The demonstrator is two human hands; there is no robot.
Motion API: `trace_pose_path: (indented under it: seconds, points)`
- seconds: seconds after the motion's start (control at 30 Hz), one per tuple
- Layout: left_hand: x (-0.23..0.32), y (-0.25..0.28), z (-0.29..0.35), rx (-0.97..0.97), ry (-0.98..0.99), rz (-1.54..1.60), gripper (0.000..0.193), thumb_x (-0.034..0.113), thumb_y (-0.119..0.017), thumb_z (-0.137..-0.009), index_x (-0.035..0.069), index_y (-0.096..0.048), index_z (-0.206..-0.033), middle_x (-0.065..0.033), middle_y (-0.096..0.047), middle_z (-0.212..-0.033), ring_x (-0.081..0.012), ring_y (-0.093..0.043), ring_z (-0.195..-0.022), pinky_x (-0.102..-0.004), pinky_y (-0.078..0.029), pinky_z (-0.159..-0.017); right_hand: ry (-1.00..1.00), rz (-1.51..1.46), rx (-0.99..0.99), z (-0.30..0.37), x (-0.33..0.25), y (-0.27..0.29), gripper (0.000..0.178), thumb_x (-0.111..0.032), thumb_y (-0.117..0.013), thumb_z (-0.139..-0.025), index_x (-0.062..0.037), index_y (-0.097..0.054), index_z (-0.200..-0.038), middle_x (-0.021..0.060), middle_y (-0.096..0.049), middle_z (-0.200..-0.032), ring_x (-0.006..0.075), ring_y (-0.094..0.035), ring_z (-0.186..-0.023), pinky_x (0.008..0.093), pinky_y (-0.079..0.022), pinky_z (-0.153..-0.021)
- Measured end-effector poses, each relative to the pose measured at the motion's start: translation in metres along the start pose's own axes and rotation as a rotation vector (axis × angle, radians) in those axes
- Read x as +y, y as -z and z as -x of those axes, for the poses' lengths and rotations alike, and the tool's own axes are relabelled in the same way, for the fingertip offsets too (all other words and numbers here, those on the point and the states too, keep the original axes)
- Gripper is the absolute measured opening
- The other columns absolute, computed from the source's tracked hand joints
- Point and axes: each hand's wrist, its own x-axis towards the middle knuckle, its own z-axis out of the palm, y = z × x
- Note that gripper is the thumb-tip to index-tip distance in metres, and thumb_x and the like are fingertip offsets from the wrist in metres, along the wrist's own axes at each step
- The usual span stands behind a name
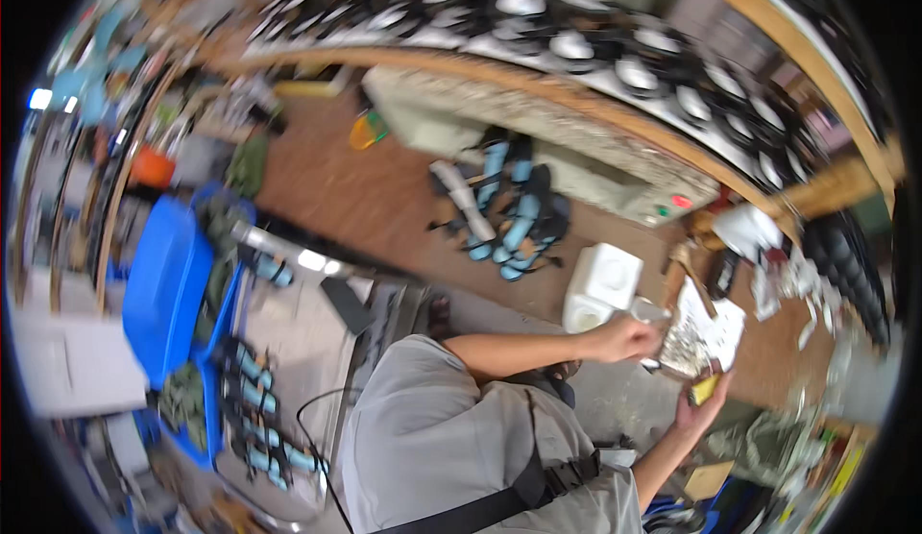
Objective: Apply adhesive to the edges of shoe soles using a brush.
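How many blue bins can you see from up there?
2, both on the left of the view: the upper bin, and the lower bin just below it in the picture. Others may be hidden among the clutter.

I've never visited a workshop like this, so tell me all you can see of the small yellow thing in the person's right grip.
The small, blocky yellow object with dark edging sits tilted in the person's right grip, fingers against it. Its yellow face looks flat; blur hides its material and finer parts. It is by the near edge of the bright white sheet; whether they touch is unclear.
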Motion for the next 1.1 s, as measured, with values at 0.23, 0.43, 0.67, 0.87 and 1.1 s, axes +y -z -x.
trace_pose_path:
  seconds: [0.23,0.43,0.67,0.87,1.1]
  points:
    - [-0.031,0.102,0.230,1.045,0.162,0.150,0.021,0.021,-0.056,-0.088,0.004,-0.056,-0.077,-0.0006,-0.055,-0.059,-0.0081,-0.054,-0.051,-0.0246,-0.043,-0.047,-0.290,-0.149,-0.806,-0.034,0.042,-0.052,0.030,-0.028,-0.051,-0.091,-0.0030,-0.057,-0.105,0.0054,-0.062,-0.093,0.0106,-0.049,-0.064,0.0230,-0.039,-0.054]
    - [0.001,0.117,0.468,2.248,-0.103,-0.317,0.021,0.019,-0.056,-0.088,0.001,-0.056,-0.099,-0.0065,-0.058,-0.083,-0.0127,-0.053,-0.074,-0.0259,-0.045,-0.067,-0.502,-0.068,-0.988,-0.043,0.123,-0.162,0.034,-0.026,-0.047,-0.094,0.0009,-0.051,-0.113,0.0076,-0.056,-0.089,0.0123,-0.040,-0.060,0.0244,-0.034,-0.057]
    - [0.019,-0.016,0.781,3.106,1.543,-0.710,0.087,0.061,-0.064,-0.067,0.003,-0.038,-0.127,-0.0272,-0.039,-0.126,-0.0425,-0.040,-0.114,-0.0478,-0.033,-0.094,-0.555,0.181,-1.077,-0.011,0.218,-0.257,0.034,-0.023,-0.046,-0.095,-0.0006,-0.052,-0.119,0.0024,-0.055,-0.089,0.0132,-0.036,-0.059,0.0235,-0.031,-0.055]
    - [-0.030,-0.073,0.870,2.773,1.226,0.204,0.115,0.074,-0.065,-0.052,0.013,-0.024,-0.141,-0.0292,-0.029,-0.137,-0.0409,-0.031,-0.127,-0.0464,-0.028,-0.103,-0.704,0.312,-1.200,0.042,0.281,-0.312,0.033,-0.021,-0.046,-0.095,-0.0016,-0.050,-0.121,0.0035,-0.055,-0.101,0.0133,-0.037,-0.061,0.0254,-0.033,-0.057]
    - [-0.055,0.002,0.771,2.676,1.341,-0.136,0.098,0.072,-0.061,-0.060,0.015,-0.037,-0.135,-0.0260,-0.044,-0.125,-0.0415,-0.035,-0.122,-0.0573,-0.026,-0.097,-0.764,0.420,-1.201,0.047,0.310,-0.321,0.031,-0.019,-0.047,-0.094,-0.0029,-0.051,-0.120,0.0037,-0.055,-0.098,0.0123,-0.039,-0.062,0.0244,-0.034,-0.057]
